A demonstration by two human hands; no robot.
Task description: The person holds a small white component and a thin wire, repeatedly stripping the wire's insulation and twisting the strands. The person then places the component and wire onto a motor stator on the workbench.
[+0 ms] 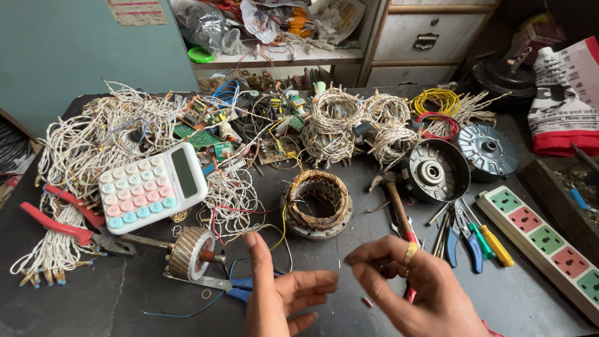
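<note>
Handling a fine wire below the stator

Lying mid-table (125, 299), the stator (317, 203) is the landmark; left of it a calculator (151, 187), lower left a rotor (190, 252); below it both hands; left hand (281, 293) open, fingers spread, holding nothing; right hand (405, 281) pinched shut, seemingly on a thin wire (337, 256), too fine to confirm; judged step: preparing that strand; steady fingertip control looks needed.

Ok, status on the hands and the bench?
Left hand open, empty. Right hand pinched, contents unclear. Stator winding just beyond. Scissors under left hand, hammer by right.
</note>
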